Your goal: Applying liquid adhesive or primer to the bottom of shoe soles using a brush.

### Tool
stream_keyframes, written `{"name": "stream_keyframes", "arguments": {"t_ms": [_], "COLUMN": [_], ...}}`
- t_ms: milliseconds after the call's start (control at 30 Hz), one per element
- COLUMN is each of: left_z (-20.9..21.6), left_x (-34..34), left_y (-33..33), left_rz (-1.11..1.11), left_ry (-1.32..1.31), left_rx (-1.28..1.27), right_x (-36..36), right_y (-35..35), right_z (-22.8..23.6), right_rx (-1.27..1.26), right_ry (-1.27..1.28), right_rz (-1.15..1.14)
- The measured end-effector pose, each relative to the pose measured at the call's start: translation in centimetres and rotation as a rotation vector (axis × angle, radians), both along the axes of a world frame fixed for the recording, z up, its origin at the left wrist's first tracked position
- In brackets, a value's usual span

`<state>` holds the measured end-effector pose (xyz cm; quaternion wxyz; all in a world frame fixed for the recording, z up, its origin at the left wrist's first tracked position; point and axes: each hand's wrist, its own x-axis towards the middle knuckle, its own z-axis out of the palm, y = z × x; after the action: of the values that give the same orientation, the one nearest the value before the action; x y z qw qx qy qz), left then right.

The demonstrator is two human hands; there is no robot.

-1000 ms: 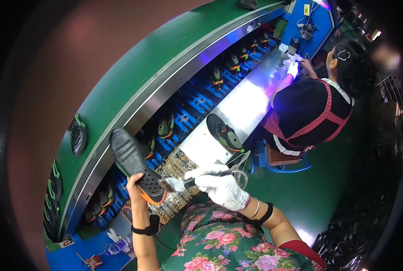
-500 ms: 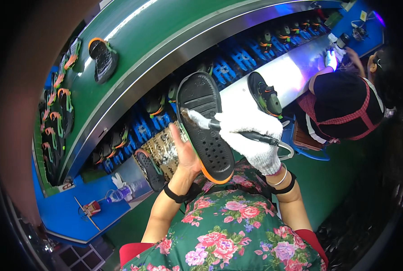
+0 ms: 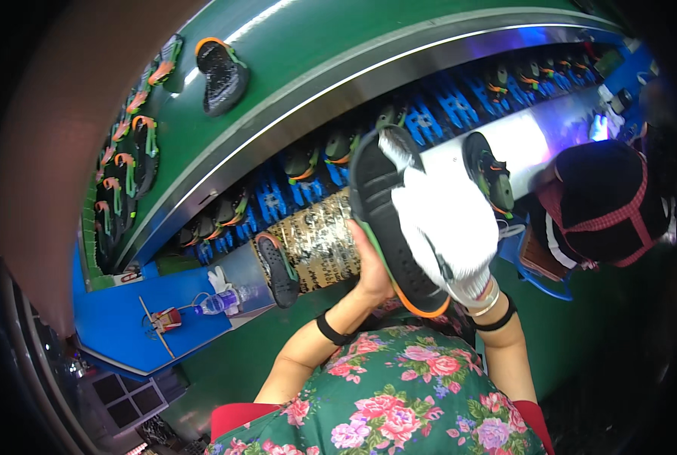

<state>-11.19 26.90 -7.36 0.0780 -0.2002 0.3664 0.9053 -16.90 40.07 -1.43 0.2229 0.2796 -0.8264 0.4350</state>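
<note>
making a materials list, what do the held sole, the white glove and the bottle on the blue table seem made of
Held sole: black, dull, perhaps rubber or foam, judging by its moulded grooves and holes. White glove: probably matte knitted cotton or a blend, from its fine ribbing. Bottle: likely glossy plastic, as it looks see-through.

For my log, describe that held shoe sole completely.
The shoe sole looks black and rubbery, with small holes toward its lower end, green along its left edge and an orange bottom rim. It is held up, patterned face toward the camera, top leaning left. The bare left grip supports its left side; a pale brush seems to touch its upper end; the gloved right grip hides much of its right side.
</note>
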Motion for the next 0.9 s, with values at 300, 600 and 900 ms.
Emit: {"name": "stream_keyframes", "arguments": {"t_ms": [300,600,900], "left_z": [-3.3,-3.2,-11.6], "left_x": [-0.2,-1.3,0.4], "left_y": [-1.3,-2.1,-6.3], "left_rz": [-0.031,0.024,-0.225], "left_ry": [0.328,0.081,0.247], "left_rx": [0.692,-0.110,0.336], "right_x": [2.4,1.4,0.2], "right_y": [-0.3,-1.0,-0.6], "right_z": [-1.6,-2.3,-0.4], "right_rx": [-0.326,-0.331,-0.366], "right_ry": [-0.636,-0.232,-0.092], "right_rz": [0.325,0.188,0.285]}}
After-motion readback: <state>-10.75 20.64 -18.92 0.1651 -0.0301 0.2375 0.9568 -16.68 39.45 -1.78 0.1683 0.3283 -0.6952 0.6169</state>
